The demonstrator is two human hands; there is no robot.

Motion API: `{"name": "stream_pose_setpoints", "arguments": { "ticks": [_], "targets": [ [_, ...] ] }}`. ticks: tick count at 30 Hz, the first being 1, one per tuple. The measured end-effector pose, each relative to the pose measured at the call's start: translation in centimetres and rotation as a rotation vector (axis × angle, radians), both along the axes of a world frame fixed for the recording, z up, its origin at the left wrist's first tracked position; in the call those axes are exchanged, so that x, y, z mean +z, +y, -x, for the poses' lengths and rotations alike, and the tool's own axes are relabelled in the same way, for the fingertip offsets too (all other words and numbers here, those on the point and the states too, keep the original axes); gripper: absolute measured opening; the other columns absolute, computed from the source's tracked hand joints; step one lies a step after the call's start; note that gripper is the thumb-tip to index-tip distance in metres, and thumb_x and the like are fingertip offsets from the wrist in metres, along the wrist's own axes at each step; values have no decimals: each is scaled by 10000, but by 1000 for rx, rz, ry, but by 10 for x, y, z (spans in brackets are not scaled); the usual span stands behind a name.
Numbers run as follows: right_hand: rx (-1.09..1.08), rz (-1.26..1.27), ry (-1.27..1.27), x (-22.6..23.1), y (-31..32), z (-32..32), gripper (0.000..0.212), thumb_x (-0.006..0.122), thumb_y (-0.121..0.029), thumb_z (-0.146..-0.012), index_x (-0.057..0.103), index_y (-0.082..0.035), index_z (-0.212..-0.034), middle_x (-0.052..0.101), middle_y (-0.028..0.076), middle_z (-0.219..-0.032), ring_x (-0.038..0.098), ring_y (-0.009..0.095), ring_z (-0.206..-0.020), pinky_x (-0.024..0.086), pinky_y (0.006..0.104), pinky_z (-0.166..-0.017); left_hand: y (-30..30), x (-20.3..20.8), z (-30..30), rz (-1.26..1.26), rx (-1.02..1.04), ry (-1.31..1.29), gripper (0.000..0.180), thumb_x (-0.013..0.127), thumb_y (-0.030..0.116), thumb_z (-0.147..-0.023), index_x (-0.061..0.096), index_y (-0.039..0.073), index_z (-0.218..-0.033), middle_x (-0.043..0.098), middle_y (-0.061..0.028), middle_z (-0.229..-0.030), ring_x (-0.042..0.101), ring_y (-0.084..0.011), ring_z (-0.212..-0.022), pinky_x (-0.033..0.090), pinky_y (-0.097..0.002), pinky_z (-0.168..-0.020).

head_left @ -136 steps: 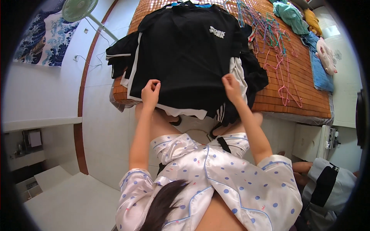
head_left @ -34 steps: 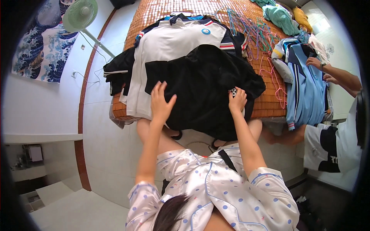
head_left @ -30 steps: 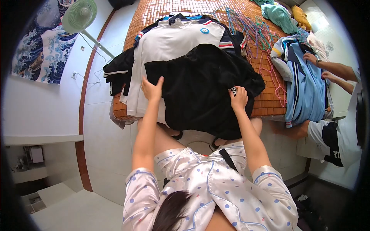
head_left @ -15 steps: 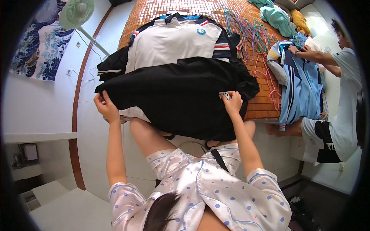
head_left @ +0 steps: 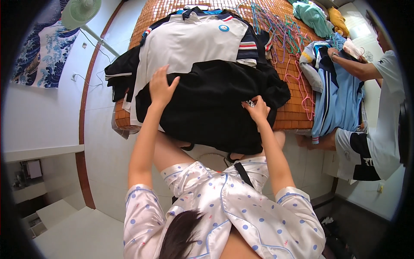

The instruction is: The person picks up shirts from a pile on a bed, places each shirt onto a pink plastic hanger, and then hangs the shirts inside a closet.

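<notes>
A black garment with a small white print lies across the near part of a white polo shirt with navy sleeves, on the mat-covered bed. Its near side hangs over the edge toward my knees. My left hand rests at the garment's left end, thumb and fingers apart. At the white print on the right, the fingers of my right hand pinch the black cloth. More dark clothing with white stripes shows from under the polo shirt. Whether the black piece is a top or trousers, I cannot tell.
Tangled coloured hangers lie on the brown tile mat, right of the shirts. At far right a person handles a blue jacket. Beyond it is a clothes pile. A green fan stands at left.
My left hand has let go of the black garment's left corner and moved right and up onto it. That end is drawn in, uncovering more white cloth. My right hand stays at the print.
</notes>
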State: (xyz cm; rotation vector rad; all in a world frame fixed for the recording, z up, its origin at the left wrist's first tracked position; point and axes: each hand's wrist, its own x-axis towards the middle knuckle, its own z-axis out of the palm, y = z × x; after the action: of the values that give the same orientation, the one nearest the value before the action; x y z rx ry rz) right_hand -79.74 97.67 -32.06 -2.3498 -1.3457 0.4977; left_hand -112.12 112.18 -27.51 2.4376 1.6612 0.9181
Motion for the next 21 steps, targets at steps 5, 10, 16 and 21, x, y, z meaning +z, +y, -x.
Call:
{"name": "stream_pose_setpoints", "arguments": {
  "ticks": [5, 10, 16, 21],
  "targets": [
    [77, 72, -19, 17, 5, -9, 483, 687, -461, -689, 554, -71, -942, 587, 79, -933, 535, 272, -934, 384, 399, -774, 5, -4, -17, 153, -54, 192, 365, 701, 308, -703, 620, 90, -984, 614, -67, -923, 540, -259, -938, 401, -376, -857],
    [261, -530, 13, 53, 37, 21, 363, 643, -356, -767, 611, -83, -1004, 616, 81, -961, 548, 269, -944, 428, 367, -801, -26, 20, -9, 226, -194, -7, 157, 686, 145, -692, 647, 112, -841, 599, -55, -801, 588, -258, -780, 468, -362, -674],
    [480, -7, 498, 75, 97, 106, 468, 594, -459, -802, 652, -31, -982, 627, 157, -1012, 580, 259, -965, 429, 327, -848, -67, 51, 2, 101, -225, -32, 128, 668, 141, -704, 649, 127, -831, 546, -39, -756, 572, -248, -731, 462, -355, -610],
    [495, 141, 1018, 81, 100, 116, 464, 629, -333, -821, 545, -22, -1156, 620, 86, -978, 553, 140, -919, 415, 245, -802, -84, 54, 23, 30, -139, -48, 103, 669, 187, -731, 666, 126, -814, 534, -30, -702, 563, -213, -696, 453, -325, -580]
  ]
}}
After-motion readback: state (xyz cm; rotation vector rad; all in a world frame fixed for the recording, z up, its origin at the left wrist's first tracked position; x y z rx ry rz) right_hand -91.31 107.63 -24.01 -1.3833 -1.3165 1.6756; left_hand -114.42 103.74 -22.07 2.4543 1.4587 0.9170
